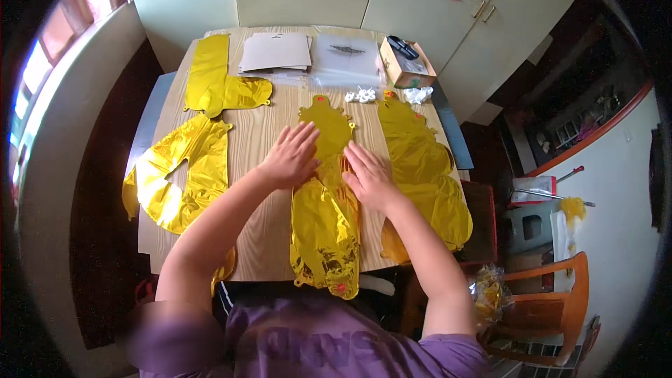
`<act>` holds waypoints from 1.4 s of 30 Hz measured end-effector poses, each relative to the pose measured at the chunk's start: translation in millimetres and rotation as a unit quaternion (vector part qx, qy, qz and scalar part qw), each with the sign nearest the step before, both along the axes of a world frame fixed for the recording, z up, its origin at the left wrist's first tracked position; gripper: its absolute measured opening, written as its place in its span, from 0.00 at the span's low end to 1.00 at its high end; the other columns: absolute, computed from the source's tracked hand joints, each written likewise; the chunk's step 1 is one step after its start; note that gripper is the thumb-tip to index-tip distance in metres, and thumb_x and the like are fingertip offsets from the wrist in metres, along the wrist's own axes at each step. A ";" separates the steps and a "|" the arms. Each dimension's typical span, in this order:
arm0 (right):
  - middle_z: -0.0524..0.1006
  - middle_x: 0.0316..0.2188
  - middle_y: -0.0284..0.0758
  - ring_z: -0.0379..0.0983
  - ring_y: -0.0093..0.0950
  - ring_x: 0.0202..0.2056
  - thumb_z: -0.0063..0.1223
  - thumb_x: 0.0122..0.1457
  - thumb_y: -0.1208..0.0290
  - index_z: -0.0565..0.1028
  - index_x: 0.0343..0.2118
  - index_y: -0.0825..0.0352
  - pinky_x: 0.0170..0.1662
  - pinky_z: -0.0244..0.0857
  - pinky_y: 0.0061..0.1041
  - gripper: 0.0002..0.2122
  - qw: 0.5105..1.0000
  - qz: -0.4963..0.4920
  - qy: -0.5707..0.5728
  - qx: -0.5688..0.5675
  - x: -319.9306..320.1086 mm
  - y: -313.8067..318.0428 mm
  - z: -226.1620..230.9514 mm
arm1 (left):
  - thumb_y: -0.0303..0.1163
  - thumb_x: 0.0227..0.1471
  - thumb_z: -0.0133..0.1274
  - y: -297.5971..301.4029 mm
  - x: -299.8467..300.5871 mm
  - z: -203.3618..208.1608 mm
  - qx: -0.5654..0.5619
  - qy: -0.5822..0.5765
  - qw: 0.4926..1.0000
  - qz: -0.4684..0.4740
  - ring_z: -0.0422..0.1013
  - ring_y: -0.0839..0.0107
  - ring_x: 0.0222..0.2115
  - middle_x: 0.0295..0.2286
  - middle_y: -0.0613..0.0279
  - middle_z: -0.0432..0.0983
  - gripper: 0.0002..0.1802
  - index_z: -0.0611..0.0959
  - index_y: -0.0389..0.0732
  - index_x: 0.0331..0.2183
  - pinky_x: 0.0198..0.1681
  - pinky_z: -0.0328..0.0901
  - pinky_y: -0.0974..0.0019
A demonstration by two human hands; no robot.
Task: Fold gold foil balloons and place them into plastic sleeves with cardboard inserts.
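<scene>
A long, flat gold foil balloon [318, 227] lies lengthwise at the middle of the table, its near end hanging over the front edge. It has small tabs along its rim and a red spot at each end. My left hand [292, 156] is at its left edge, fingers stretched out. Across from it, my right hand [369, 176] lies along the right edge with fingers extended. Neither hand grips anything. To the left are an angular gold foil balloon [234, 87] and a looped one [178, 175]. Several gold foil balloons [423, 175] lie overlapping at the right.
Along the wooden table's [259, 122] far side are a stack of grey-white cards [276, 51], clear plastic bags [346, 59] and a small box [408, 66] with a black tool. White ribbon rolls [362, 95] and crumpled white plastic [418, 94] lie nearby. A wooden chair [577, 294] stands right.
</scene>
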State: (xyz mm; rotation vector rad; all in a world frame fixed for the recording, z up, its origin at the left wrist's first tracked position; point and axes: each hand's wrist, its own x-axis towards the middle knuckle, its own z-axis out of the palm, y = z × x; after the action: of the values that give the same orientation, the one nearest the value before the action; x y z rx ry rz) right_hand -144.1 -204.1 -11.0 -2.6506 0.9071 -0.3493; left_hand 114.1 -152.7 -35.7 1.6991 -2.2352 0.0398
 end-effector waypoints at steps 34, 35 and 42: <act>0.60 0.65 0.48 0.47 0.44 0.69 0.36 0.69 0.54 0.59 0.66 0.68 0.72 0.33 0.45 0.28 0.997 -0.048 -0.044 -0.049 -14.2 9.8 -1.2 | 0.41 0.61 0.46 -31.2 -46.4 13.9 0.009 0.079 0.991 -0.106 0.56 0.53 0.63 0.60 0.50 0.64 0.29 0.69 0.38 0.60 0.67 0.47 0.45; 0.60 0.66 0.47 0.47 0.44 0.69 0.35 0.69 0.53 0.59 0.66 0.68 0.72 0.32 0.45 0.28 0.997 -0.038 -0.006 -0.062 -16.2 16.0 -1.7 | 0.41 0.62 0.45 -34.0 -48.1 15.3 0.003 0.073 0.991 -0.112 0.57 0.55 0.63 0.60 0.52 0.64 0.27 0.70 0.38 0.59 0.67 0.48 0.46; 0.52 0.68 0.50 0.41 0.44 0.71 0.28 0.70 0.47 0.55 0.65 0.75 0.72 0.23 0.47 0.34 0.991 -0.005 0.131 -0.024 -15.1 36.7 -16.4 | 0.42 0.62 0.46 -57.1 -56.7 -4.1 0.016 0.039 0.988 -0.145 0.60 0.58 0.62 0.59 0.54 0.67 0.27 0.72 0.38 0.58 0.66 0.51 0.47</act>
State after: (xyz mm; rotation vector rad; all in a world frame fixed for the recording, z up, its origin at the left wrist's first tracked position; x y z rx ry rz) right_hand -159.2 -167.4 -27.4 -2.7820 0.9994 -0.0229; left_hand 57.4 -209.7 -39.8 1.3483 -2.4099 -0.1303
